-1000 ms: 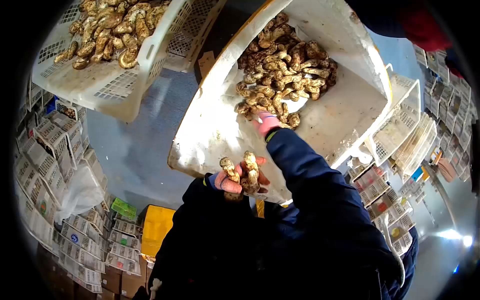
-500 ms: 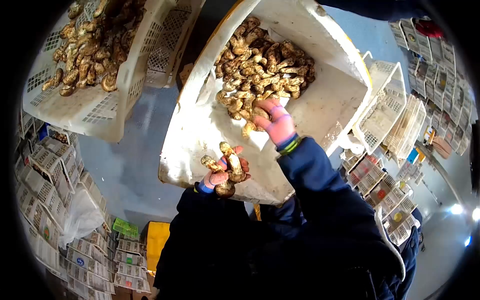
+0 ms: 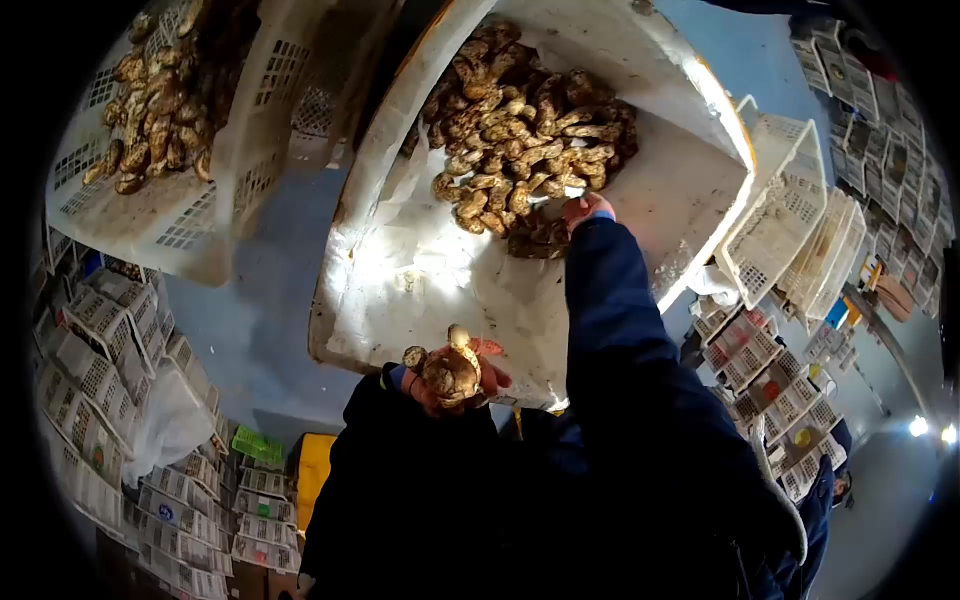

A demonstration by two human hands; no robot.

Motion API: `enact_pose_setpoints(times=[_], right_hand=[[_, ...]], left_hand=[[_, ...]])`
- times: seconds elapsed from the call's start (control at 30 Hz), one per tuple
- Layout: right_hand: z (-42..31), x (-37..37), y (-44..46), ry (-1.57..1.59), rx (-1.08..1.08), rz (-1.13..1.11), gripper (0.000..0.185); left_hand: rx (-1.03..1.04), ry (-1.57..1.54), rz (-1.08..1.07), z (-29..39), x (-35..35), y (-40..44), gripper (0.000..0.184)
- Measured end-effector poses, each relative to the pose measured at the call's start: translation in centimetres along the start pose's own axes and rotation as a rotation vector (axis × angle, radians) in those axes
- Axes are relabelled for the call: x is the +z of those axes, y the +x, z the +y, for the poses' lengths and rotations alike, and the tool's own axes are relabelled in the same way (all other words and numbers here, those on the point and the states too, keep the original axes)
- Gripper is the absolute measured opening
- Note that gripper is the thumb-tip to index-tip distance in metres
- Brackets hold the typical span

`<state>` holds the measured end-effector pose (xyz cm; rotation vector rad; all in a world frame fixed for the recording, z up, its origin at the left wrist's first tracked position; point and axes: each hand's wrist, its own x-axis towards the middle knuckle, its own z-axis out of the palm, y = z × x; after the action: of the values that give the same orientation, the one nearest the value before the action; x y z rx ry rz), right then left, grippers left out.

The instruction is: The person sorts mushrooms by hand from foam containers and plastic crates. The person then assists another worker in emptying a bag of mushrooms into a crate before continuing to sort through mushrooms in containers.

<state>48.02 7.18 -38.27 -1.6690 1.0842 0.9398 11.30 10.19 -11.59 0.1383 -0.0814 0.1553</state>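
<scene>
Low at the near wall of a white foam box, my left hand is turned palm up around brown-capped mushrooms. One cap faces me, and a pale stem and another stem end show beside it. My right hand reaches into the box at the near right edge of a heap of mushrooms. Its fingers are mostly hidden by the hand itself and by shadow, so I cannot see whether they grip anything. Dark mushrooms lie just left of it.
At the upper left a white plastic crate holds more mushrooms. Empty-looking white crates stand right of the box. Stacked crates line the left side, with a clear plastic bag over some. A yellow container stands below left.
My right hand has shifted right and slightly up along the heap's near edge. My left hand has turned its mushrooms, so a cap now faces me instead of upright stems.
</scene>
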Motion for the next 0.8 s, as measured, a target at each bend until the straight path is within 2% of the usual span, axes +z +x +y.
enact_pose_setpoints(times=[0.03, 0.07, 0.17, 0.23, 0.3, 0.33, 0.37, 0.43, 0.47, 0.5, 0.57, 0.63, 0.7, 0.77, 0.8], right_hand=[[-0.6, 1.3, -4.2, 0.131, 0.021, -0.03, 0.015], [-0.3, 1.5, -3.4, 0.107, 0.02, -0.028, 0.017], [-1.7, 2.9, 0.3, 0.034, 0.01, -0.024, 0.041], [-1.4, 3.5, -5.5, 0.24, -0.004, -0.014, 0.024], [-1.7, 3.3, -5.0, 0.221, 0.002, 0.022, 0.011], [-1.4, 2.8, -5.0, 0.23, -0.093, -0.305, 0.012], [-1.4, 2.7, -4.0, 0.241, -0.155, -0.346, 0.023], [-1.4, 3.2, -9.1, -0.02, -0.407, -0.284, 0.031], [-1.1, 3.2, -10.4, 0.005, -0.421, -0.297, 0.034], [-1.0, 2.9, -13.4, -0.054, -0.454, -0.343, 0.023], [-0.9, 1.6, -18.1, -0.415, -0.497, -0.369, 0.021], [0.2, -0.6, -23.5, -0.457, -0.441, -0.579, 0.026], [1.3, -2.3, -30.8, -0.561, -0.434, -0.916, 0.038], [4.2, -4.4, -34.2, -0.706, -0.539, -0.894, 0.036], [5.0, -5.2, -35.5, -0.919, -0.75, -0.908, 0.04]], left_hand=[[-0.033, -0.016, 0.038, -0.1, 0.2, -0.4, 0.074], [0.008, 0.003, 0.087, 0.2, 1.1, 0.1, 0.072], [0.066, -0.024, 0.143, -0.1, 1.6, 0.2, 0.068], [0.033, -0.097, 0.081, -1.3, -0.2, -0.7, 0.069], [0.031, -0.042, 0.066, -1.0, -0.5, -0.7, 0.069], [0.04, 0.019, 0.069, -0.5, -0.3, -0.3, 0.068], [0.077, -0.011, 0.111, 0.0, 0.3, 0.2, 0.065], [0.152, -0.067, 0.191, 1.1, 1.6, 1.2, 0.06], [0.182, -0.183, 0.311, 1.1, 2.6, 1.5, 0.06], [0.204, -0.221, 0.324, 1.2, 2.5, 1.6, 0.061], [0.25, -0.295, 0.35, 1.8, 2.7, 2.2, 0.067], [0.351, -0.257, 0.377, 2.7, 3.9, 3.2, 0.069], [0.346, -0.223, 0.424, 3.2, 3.9, 3.0, 0.073], [0.365, -0.179, 0.445, 3.0, 3.7, 3.1, 0.073], [0.389, -0.168, 0.428, 2.7, 3.5, 3.1, 0.076]])
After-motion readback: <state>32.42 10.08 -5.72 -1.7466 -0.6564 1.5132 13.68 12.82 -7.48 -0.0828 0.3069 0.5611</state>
